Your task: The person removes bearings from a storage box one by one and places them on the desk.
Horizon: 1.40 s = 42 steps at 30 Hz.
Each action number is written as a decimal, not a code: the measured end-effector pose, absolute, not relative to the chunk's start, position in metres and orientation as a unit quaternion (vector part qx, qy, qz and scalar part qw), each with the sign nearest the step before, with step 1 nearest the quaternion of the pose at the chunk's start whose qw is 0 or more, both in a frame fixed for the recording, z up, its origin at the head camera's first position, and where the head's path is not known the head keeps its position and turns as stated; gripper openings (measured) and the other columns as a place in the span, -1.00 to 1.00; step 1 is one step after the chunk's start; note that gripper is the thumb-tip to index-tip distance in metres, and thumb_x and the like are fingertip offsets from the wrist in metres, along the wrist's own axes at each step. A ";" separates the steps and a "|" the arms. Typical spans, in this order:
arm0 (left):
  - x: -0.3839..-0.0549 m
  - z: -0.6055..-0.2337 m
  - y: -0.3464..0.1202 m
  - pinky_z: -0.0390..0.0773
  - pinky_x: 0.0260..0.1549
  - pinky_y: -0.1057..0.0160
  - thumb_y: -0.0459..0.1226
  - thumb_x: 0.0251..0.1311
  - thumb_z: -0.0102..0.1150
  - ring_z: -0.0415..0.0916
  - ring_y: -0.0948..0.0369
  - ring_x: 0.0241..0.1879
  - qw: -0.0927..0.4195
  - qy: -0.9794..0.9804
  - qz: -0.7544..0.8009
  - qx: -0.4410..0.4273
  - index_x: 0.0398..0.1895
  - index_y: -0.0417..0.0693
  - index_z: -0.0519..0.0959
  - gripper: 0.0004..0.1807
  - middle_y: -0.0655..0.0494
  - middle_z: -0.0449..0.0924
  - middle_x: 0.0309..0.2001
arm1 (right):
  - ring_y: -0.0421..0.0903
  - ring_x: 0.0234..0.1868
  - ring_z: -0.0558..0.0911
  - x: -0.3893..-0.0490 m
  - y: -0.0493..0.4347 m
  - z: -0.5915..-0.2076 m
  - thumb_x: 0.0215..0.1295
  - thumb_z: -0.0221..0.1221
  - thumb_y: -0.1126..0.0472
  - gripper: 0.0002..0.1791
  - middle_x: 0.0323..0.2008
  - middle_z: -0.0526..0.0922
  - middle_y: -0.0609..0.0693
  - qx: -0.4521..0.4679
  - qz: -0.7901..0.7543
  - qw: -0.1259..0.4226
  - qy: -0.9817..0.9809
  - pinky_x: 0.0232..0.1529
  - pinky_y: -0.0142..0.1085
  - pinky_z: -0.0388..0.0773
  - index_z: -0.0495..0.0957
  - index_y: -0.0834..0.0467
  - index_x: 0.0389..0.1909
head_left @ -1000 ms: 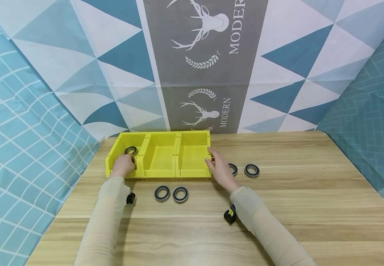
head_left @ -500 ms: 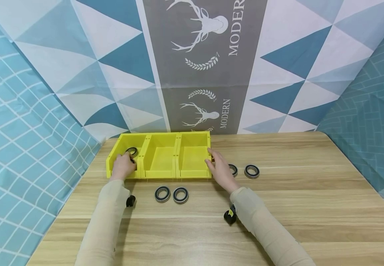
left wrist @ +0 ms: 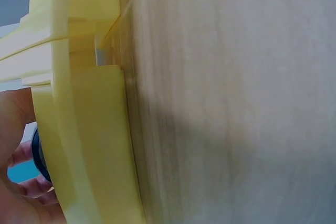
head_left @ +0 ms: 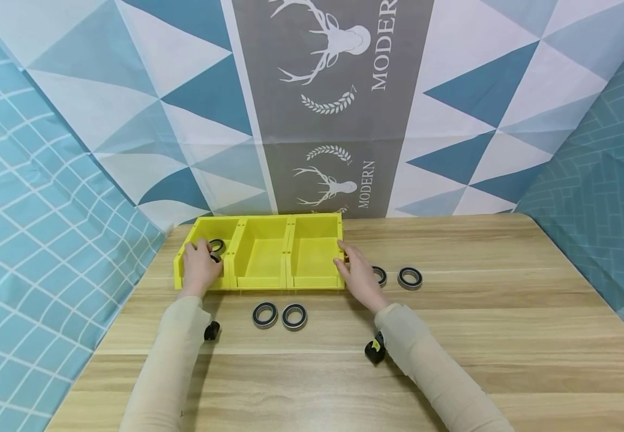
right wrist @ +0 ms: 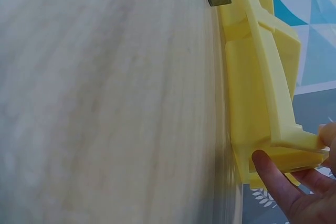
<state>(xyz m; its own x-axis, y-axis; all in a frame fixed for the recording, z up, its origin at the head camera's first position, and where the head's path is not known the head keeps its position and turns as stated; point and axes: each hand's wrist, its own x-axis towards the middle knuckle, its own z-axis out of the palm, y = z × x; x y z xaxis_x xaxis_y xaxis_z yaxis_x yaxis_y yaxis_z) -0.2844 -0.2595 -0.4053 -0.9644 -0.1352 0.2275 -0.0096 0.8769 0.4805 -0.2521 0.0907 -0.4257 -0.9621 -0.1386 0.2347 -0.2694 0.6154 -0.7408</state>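
Note:
A row of three joined yellow storage bins point(head_left: 260, 282) stands at the back of the table. My left hand point(head_left: 198, 267) reaches over the front of the left bin, fingers spread and loosely bent. Two ball bearings are in that bin: one bearing point(head_left: 217, 246) lies farther back, and another bearing point(head_left: 215, 258), partly hidden, is right beside the left thumb. In the left wrist view a dark bearing edge point(left wrist: 39, 153) shows between the fingers and the bin wall. My right hand point(head_left: 362, 276) holds the right bin's side wall, its fingers point(right wrist: 275, 179) against the outside.
Two bearings lie before the bins, a left one point(head_left: 264, 315) and a right one point(head_left: 294, 317). Right of the bins are another bearing point(head_left: 410, 278) and one point(head_left: 379, 276) partly behind the right hand. A patterned wall covering point(head_left: 328, 120) rises behind the wooden table point(head_left: 323, 372).
My left fingers have straightened and spread away from the bearing in the left bin. The bins have shifted very slightly in view. My right hand keeps its hold on the side wall.

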 end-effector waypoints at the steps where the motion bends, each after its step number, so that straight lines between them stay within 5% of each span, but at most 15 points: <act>1: -0.285 -0.405 -0.259 0.32 -0.21 -0.08 -0.34 0.03 0.15 0.16 -0.19 -0.16 0.139 -0.959 -0.246 0.038 -0.14 -0.32 0.26 -0.62 -0.34 0.12 -0.10 | 0.02 0.14 0.42 -0.252 0.091 -0.426 0.36 -0.05 0.05 -0.44 0.28 0.26 0.11 0.114 0.423 0.077 -0.896 0.14 -0.11 0.38 0.13 0.08 0.34; 42: -0.241 -0.385 -0.264 0.34 -0.33 0.04 -0.23 0.00 0.27 0.17 -0.02 -0.30 0.241 -0.941 -0.236 0.007 -0.36 -0.24 0.19 -0.57 -0.16 0.14 -0.28 | -0.02 0.08 0.43 -0.252 0.091 -0.427 0.36 -0.06 0.03 -0.44 0.25 0.29 0.08 0.111 0.428 0.072 -0.894 0.05 -0.13 0.45 0.12 0.06 0.35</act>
